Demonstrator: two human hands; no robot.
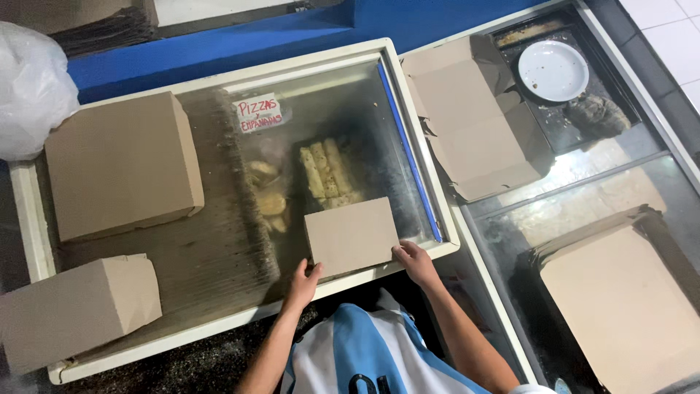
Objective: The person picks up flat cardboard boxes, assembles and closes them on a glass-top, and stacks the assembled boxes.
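Where the glass lid of the white chest freezer meets its near rim, a small flat rectangular box of plain brown cardboard lies closed, slightly rotated, its near edge reaching the white frame. The left hand grips the box at its near left corner: fingers curled, thumb up against the edge. The right hand contacts the near right corner, fingers bent over the edge; how firmly it clamps cannot be told.

Beneath the glass, directly behind the box, pale elongated pastries sit in rows in a dark tray, and rounded pastries lie just to their left. A white handwritten label is fixed to the glass farther back. A blue strip runs along the right side of the lid.

On the left part of the lid rests a larger square brown cardboard box; near it, at the front left corner, a second closed brown box overhangs the frame. A white plastic bag sits at the far left.

To the right, an unfolded brown carton lies open across a second glass-topped freezer, with a round white plate beyond it and a large flat brown box nearer.
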